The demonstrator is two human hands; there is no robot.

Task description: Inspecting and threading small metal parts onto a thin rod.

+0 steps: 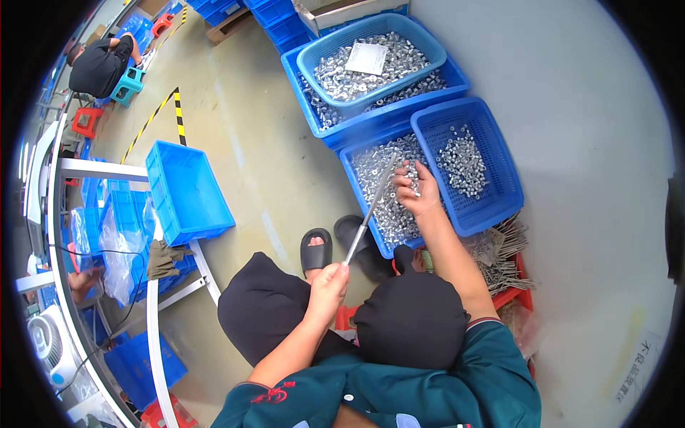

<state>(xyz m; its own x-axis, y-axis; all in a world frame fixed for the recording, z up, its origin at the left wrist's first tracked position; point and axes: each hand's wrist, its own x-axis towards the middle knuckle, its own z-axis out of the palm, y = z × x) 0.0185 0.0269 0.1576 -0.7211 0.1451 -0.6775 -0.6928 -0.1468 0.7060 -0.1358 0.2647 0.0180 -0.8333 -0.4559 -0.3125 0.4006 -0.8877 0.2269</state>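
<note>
My left hand point(330, 287) is closed around the lower end of a long, thin metal rod point(374, 202). The rod slants up and away to the right, and its part nearest the hand looks thicker. Over a blue bin point(347, 165) full of small silver nut-like metal pieces point(373, 178), my right hand point(421, 192) is turned palm up with curled fingers. Several of the pieces lie in those fingers. The rod's far end reaches over the same bin, just left of my right hand.
A blue basket point(508, 187) with more pieces rests at the bin's right. Behind stands a light-blue basin point(314, 82) heaped with them, a paper slip on top. Metal rods point(503, 264) lie beside my right forearm. An empty blue crate point(189, 189) stands left; a person sits far left.
</note>
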